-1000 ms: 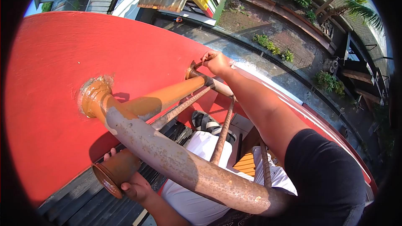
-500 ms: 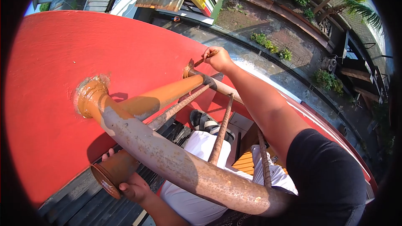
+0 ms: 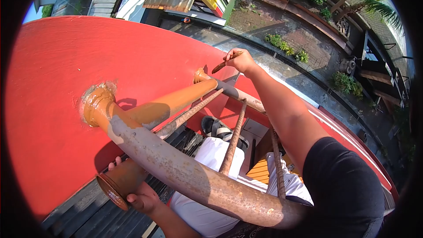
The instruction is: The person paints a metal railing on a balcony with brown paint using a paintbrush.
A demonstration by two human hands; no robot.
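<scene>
brush (image 3: pixel 221 66), pinched in right hand (image 3: pixel 241 60): now lifted clear of far pipe end (image 3: pixel 201 76), which a second ago it all but met; stroke there seemingly paused. cup (image 3: pixel 127 177), clasped in left hand (image 3: pixel 146 197), unmoved, beside near curved pipe (image 3: pixel 176 166).

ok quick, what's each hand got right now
Left hand: closed around the side of a brown cup.
Right hand: closed on a thin brush, tip clear of the pipe.

Near one o'clock, a slim brown brush (image 3: pixel 218 68) is held slanted; at eight, a brown, cylindrical, flared-end container (image 3: pixel 125 178) is held tilted.
</scene>
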